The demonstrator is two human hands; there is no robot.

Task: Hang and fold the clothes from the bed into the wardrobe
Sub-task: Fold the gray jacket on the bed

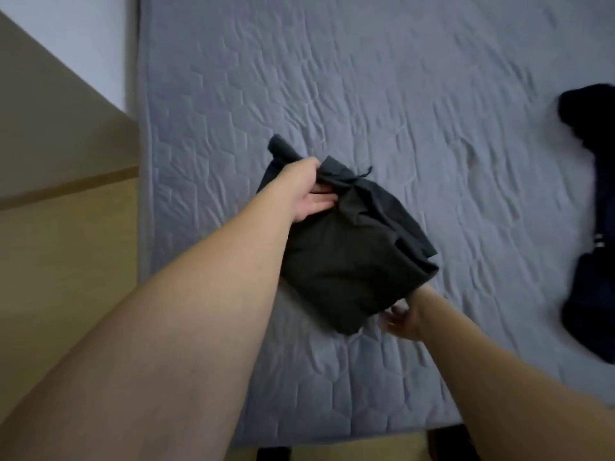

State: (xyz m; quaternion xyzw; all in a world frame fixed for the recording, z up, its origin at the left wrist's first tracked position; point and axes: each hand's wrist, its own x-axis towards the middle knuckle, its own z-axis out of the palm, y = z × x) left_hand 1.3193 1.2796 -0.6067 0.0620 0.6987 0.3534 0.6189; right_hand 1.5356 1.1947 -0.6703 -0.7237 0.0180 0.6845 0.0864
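Your left hand (311, 191) is clamped on the bunched upper corner of a dark grey folded garment (349, 257), and your right hand (404, 319) cups its lower edge from beneath, fingers curled under the cloth. The soft, matte bundle, roughly square, lies between your hands just above the quilted grey mattress (416, 111), its long axis slanting from upper left to lower right. Another dark garment (595, 227) lies crumpled well apart at the right.

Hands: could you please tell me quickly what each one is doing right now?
Left hand: closed on the folded dark garment.
Right hand: under the garment's near edge; grip cannot be told.
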